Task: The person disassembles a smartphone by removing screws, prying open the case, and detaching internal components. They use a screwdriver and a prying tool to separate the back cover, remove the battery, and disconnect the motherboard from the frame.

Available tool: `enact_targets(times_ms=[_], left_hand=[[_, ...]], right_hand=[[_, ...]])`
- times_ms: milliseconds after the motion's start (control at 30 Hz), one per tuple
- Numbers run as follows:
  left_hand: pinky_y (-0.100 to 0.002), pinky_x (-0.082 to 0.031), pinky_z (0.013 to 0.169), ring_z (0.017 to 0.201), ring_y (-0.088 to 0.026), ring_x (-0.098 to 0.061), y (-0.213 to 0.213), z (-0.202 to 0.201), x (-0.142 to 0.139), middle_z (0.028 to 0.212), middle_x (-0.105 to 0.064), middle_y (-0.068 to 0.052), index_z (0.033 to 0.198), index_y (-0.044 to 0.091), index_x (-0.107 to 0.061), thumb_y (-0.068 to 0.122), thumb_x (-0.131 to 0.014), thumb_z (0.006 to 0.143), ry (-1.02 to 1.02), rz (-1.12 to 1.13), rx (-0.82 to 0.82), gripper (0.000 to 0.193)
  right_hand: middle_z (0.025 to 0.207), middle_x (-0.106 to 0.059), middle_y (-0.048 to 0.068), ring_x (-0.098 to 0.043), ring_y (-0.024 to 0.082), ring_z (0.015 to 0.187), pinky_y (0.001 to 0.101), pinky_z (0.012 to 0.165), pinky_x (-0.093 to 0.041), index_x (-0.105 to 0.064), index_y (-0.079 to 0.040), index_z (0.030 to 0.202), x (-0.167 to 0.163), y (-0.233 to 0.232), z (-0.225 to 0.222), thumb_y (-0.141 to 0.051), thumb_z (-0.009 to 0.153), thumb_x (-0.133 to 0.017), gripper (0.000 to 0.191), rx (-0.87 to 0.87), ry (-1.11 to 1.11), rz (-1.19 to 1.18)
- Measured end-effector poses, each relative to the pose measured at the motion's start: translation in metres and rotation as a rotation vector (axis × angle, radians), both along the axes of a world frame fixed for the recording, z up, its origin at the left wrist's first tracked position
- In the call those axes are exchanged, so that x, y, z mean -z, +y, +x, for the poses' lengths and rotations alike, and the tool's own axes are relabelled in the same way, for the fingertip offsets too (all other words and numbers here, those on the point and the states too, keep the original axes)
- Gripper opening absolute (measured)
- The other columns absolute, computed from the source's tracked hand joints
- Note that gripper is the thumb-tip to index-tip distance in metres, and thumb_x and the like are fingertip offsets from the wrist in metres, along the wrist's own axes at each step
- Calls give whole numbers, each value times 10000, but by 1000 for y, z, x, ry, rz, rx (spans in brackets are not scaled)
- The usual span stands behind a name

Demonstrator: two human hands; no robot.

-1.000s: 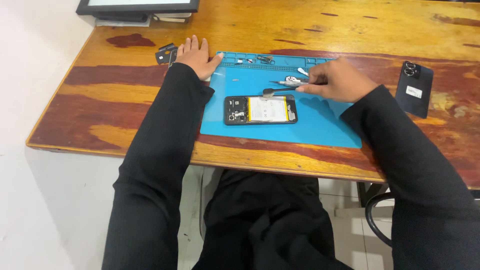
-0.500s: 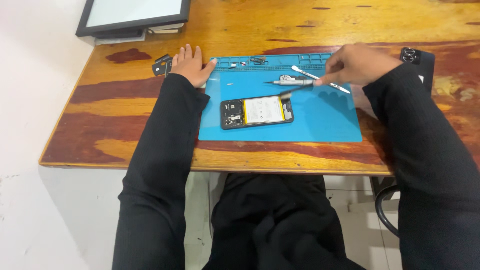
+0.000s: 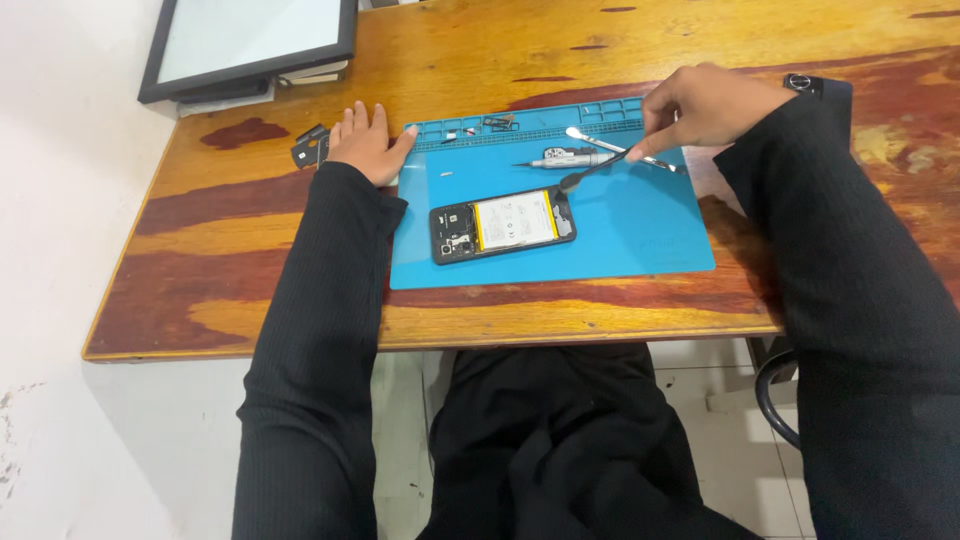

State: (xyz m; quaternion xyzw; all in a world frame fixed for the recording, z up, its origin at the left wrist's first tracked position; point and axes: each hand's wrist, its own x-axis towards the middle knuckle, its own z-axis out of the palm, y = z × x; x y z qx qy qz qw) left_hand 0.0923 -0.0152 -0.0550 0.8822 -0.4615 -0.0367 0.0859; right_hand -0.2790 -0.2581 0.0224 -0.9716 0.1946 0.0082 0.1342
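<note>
Right hand pinching thin metal tool, tip just beside opened phone below-left; left hand flat, fingers together, at blue mat corner

Opened phone, back off, lies on blue mat on wooden table. R hand pinches thin metal tool, tip at phone's top-right corner. L hand flat on table at mat's left edge, w/ small dark parts just beside it. Monitor at far left.
</note>
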Motion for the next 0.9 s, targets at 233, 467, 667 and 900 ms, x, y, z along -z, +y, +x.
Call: enact_targets(times_ms=[233, 467, 667, 900], left_hand=[[-504, -82, 1247, 1549, -441, -89, -3, -1, 0, 1645, -147, -313, 1583, -16, -251, 711, -252, 992, 19, 24, -12, 936], [-503, -88, 1255, 1554, -448, -95, -3, -4, -1, 1650, -158, -316, 1590, -9, -263, 723, -250, 988, 0, 32, -3, 948], [-508, -75, 1249, 1549, -442, -78, -4, -11, -7, 1648, -143, -309, 1594, 5, -243, 730, -252, 981, -3, 33, -1, 949], [-507, -69, 1252, 1558, -422, -67, -3, -21, -16, 1658, -139, -286, 1602, 17, -226, 736, -237, 977, -2, 62, -27, 953]], right_hand=[[812, -746, 167, -717, 290, 685, 407, 692, -575, -792, -24, 1015, 14, -34, -6, -448, 969, -759, 427, 146, -176, -112], [811, -768, 178, -765, 315, 664, 395, 690, -614, -775, -58, 1075, 13, -25, -3, -538, 901, -753, 511, 227, 12, -179], [920, -759, 152, -720, 301, 818, 425, 761, -575, -798, -59, 998, 12, 17, 11, -566, 904, -752, 518, -34, -247, -423], [1101, -687, 172, -619, 342, 1083, 452, 913, -515, -710, 17, 1166, 43, 97, 42, -562, 880, -727, 646, -467, -386, -180]])
